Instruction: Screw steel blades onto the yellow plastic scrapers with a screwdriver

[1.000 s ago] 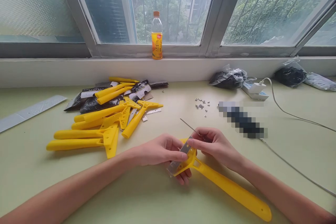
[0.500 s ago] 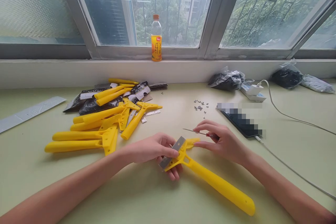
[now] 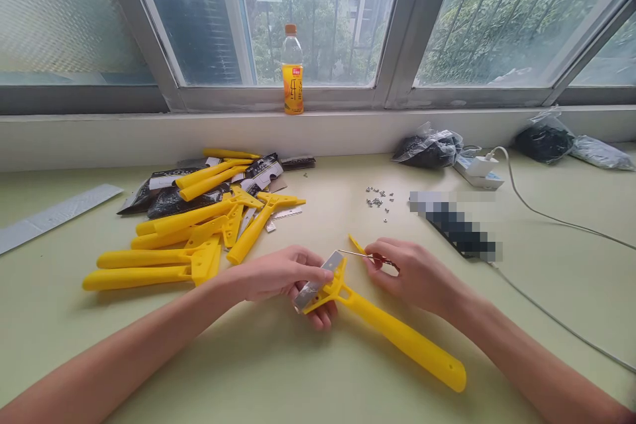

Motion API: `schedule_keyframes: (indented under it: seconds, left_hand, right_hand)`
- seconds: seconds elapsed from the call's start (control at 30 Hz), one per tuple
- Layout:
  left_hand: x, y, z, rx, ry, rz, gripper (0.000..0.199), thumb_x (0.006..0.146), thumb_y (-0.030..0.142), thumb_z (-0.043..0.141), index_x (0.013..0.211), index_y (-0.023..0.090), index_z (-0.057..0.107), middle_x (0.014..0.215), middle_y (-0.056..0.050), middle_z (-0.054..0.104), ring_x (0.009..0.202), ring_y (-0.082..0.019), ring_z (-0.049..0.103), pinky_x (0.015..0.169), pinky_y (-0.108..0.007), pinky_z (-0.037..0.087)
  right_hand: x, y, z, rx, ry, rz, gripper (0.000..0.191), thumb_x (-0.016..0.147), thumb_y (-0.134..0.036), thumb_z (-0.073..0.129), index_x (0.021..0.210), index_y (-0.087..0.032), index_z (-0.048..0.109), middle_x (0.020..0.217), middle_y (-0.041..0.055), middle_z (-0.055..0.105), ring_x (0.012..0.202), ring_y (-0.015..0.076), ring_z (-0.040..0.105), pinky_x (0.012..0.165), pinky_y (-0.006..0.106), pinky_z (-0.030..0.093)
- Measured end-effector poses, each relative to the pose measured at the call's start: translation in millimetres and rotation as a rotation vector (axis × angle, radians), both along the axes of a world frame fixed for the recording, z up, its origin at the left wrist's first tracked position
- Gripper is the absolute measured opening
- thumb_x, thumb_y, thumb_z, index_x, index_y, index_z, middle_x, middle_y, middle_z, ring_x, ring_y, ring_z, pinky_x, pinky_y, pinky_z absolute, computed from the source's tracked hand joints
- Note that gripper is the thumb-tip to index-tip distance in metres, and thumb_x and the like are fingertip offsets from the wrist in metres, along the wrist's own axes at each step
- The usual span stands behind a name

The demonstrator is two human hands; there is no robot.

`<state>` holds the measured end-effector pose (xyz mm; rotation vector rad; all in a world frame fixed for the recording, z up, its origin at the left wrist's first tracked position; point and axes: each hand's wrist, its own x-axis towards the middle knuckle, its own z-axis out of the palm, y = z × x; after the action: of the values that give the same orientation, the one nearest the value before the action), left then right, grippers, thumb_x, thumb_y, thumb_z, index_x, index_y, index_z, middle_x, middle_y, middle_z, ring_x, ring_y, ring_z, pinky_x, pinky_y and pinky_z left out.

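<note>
My left hand (image 3: 298, 278) grips the head of a yellow scraper (image 3: 402, 334), its thumb pressing on a grey metal blade (image 3: 318, 281) that lies across the head. The long handle slants down to the right. In my right hand (image 3: 397, 268) is a thin screwdriver (image 3: 360, 254) with a red handle, its tip close to the upper end of the blade. A small yellow piece (image 3: 356, 244) is also between the right fingers, apart from the scraper head.
More yellow scrapers (image 3: 144, 275) and dark packets (image 3: 189, 200) are piled at the left, beside a long grey strip (image 3: 59, 217). Small screws (image 3: 376, 201) lie beyond my hands. At the right are a phone (image 3: 454, 228), cables and a power strip (image 3: 479, 175). A bottle (image 3: 293, 79) stands on the sill.
The small yellow piece has come away from the scraper head in my right hand. The screwdriver tip has moved nearer the blade, and the scraper has shifted slightly left and up.
</note>
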<state>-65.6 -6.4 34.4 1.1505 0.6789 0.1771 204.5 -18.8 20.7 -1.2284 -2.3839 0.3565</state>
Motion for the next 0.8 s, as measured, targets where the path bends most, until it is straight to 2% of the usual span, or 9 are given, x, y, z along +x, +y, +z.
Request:
schedule_keyframes:
  seconds: [0.13, 0.2, 0.27, 0.33, 0.43, 0.53, 0.67, 0.8]
  left_hand:
    - [0.9, 0.1, -1.2, -0.019, -0.005, 0.021, 0.047, 0.095, 0.051, 0.057, 0.107, 0.008, 0.072, 0.092, -0.019, 0.077, 0.068, -0.021, 0.075, 0.065, -0.028, 0.061]
    - [1.2, 0.2, -2.7, -0.028, -0.02, 0.026, 0.048, 0.096, 0.051, 0.056, 0.106, 0.007, 0.072, 0.092, -0.019, 0.077, 0.067, -0.021, 0.075, 0.065, -0.028, 0.061]
    - [1.5, 0.3, -3.8, -0.034, -0.029, 0.029, 0.047, 0.096, 0.05, 0.056, 0.106, 0.007, 0.072, 0.093, -0.02, 0.077, 0.066, -0.021, 0.075, 0.064, -0.028, 0.061]
    - [2.0, 0.2, -4.2, -0.037, -0.029, 0.032, 0.047, 0.096, 0.05, 0.056, 0.106, 0.007, 0.072, 0.093, -0.02, 0.077, 0.066, -0.021, 0.075, 0.064, -0.028, 0.061]
    - [2.9, -0.6, -2.8, -0.041, -0.016, 0.041, 0.046, 0.095, 0.05, 0.058, 0.104, 0.007, 0.072, 0.092, -0.02, 0.077, 0.066, -0.021, 0.075, 0.064, -0.028, 0.061]
    - [3.4, -1.7, -1.4, -0.041, -0.009, 0.057, 0.044, 0.094, 0.05, 0.059, 0.101, 0.008, 0.072, 0.091, -0.02, 0.077, 0.067, -0.022, 0.075, 0.066, -0.029, 0.061]
    - [2.7, -2.0, -4.3, -0.043, -0.016, 0.051, 0.042, 0.093, 0.047, 0.061, 0.104, 0.008, 0.072, 0.094, -0.019, 0.077, 0.071, -0.021, 0.076, 0.072, -0.031, 0.062]
    - [2.7, -1.5, -9.7, -0.051, -0.03, 0.043, 0.038, 0.092, 0.043, 0.063, 0.103, 0.008, 0.072, 0.096, -0.019, 0.077, 0.074, -0.023, 0.076, 0.073, -0.033, 0.062]
  right_hand:
    - [-4.3, 2.5, 8.1, -0.203, 0.068, -0.273, 0.015, 0.092, -0.029, 0.057, 0.081, -0.02, 0.062, 0.073, 0.0022, 0.067, 0.055, 0.0136, 0.052, 0.051, 0.028, 0.038]
    - [-1.6, 7.5, 9.4, -0.342, 0.129, -0.319, 0.014, 0.09, -0.034, 0.06, 0.087, -0.02, 0.064, 0.072, 0.0019, 0.067, 0.055, 0.0143, 0.054, 0.048, 0.027, 0.037]
    - [3.5, 13.7, 9.5, -0.46, 0.19, -0.304, 0.021, 0.088, -0.039, 0.064, 0.097, -0.02, 0.065, 0.07, 0.0012, 0.066, 0.058, 0.0154, 0.057, 0.049, 0.026, 0.038]
    - [8.2, 19.3, 9.3, -0.536, 0.216, -0.27, 0.026, 0.087, -0.044, 0.066, 0.095, -0.019, 0.067, 0.066, 0.0008, 0.064, 0.058, 0.0154, 0.055, 0.05, 0.026, 0.037]
    - [10.6, 23.2, 9.8, -0.546, 0.241, -0.227, 0.032, 0.085, -0.049, 0.068, 0.08, -0.018, 0.069, 0.067, 0.0019, 0.063, 0.059, 0.0142, 0.05, 0.051, 0.026, 0.034]
    - [9.8, 21.1, 13.6, -0.537, 0.295, -0.191, 0.035, 0.084, -0.052, 0.071, 0.076, -0.018, 0.07, 0.071, 0.0015, 0.06, 0.061, 0.0126, 0.046, 0.052, 0.026, 0.032]
    - [11.9, 12.6, 24.6, -0.714, 0.506, -0.216, 0.038, 0.082, -0.057, 0.073, 0.082, -0.019, 0.068, 0.066, -0.0024, 0.053, 0.05, 0.0073, 0.03, 0.046, 0.024, 0.02]
    - [8.0, 2.2, 32.6, -0.926, 0.703, -0.161, 0.04, 0.079, -0.055, 0.079, 0.087, -0.017, 0.066, 0.069, -0.0003, 0.06, 0.047, 0.0041, 0.015, 0.044, 0.025, 0.012]
